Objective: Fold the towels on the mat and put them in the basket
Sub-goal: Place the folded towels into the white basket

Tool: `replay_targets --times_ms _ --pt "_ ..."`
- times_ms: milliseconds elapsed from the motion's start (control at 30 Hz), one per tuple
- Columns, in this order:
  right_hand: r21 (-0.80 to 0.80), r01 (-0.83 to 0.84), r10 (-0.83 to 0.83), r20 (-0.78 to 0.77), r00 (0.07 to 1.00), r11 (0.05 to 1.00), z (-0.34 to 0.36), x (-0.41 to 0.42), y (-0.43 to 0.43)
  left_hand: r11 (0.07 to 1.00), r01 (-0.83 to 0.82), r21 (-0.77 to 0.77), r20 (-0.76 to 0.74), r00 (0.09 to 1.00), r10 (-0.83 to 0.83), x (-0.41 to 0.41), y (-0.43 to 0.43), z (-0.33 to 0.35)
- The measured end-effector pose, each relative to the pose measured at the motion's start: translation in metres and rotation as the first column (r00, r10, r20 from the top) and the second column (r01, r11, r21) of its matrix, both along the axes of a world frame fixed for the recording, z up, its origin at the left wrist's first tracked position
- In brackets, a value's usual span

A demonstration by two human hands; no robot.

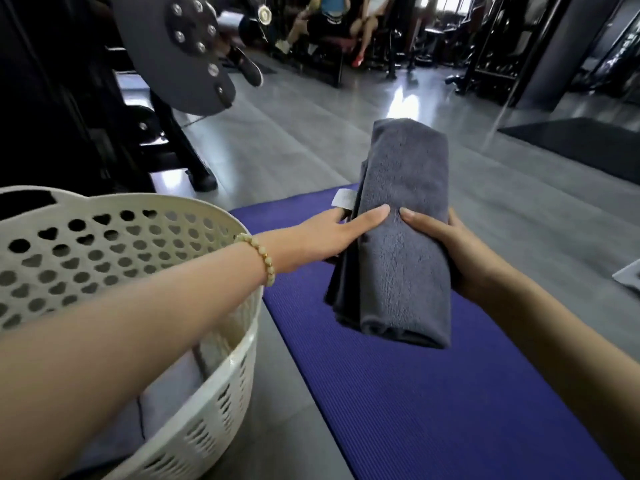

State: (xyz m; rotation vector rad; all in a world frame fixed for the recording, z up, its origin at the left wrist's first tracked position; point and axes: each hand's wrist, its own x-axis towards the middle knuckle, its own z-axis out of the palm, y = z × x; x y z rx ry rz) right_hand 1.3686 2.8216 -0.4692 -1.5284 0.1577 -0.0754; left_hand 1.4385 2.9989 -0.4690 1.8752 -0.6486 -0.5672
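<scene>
Grey towel (405, 258), folded into a thick bundle, is held in both hands over the purple mat (433, 410). The left hand (322, 237) has a narrow grip pinching its left edge. The right hand (453, 254) wraps its grip round the right side. A white perforated basket (221, 386) stands just left of the mat, under the left forearm.
</scene>
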Motion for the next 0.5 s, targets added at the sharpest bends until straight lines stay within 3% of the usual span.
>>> replay_targets --times_ms 133,200,267,400,500 --pt "0.022 -0.099 0.098 0.047 0.994 0.995 0.032 0.034 0.063 0.996 -0.076 0.04 0.104 0.992 0.071 0.013 0.087 0.027" --pt "0.052 -0.177 0.176 0.019 0.984 0.983 0.043 0.05 0.097 0.981 -0.193 0.003 0.148 0.97 0.191 0.014 0.144 0.025" --pt "0.082 -0.26 0.261 -0.002 0.965 0.962 0.047 0.066 0.13 0.947 -0.314 0.067 0.235 0.928 0.29 0.008 0.208 0.012" --pt "0.083 -0.429 0.435 -0.075 0.897 0.9 0.028 0.094 0.199 0.765 -0.524 0.375 0.461 0.821 0.336 -0.02 0.323 -0.035" --pt "0.054 -0.46 0.462 -0.149 0.874 0.886 -0.016 0.111 0.244 0.655 -0.581 0.484 0.51 0.795 0.328 -0.037 0.371 -0.063"
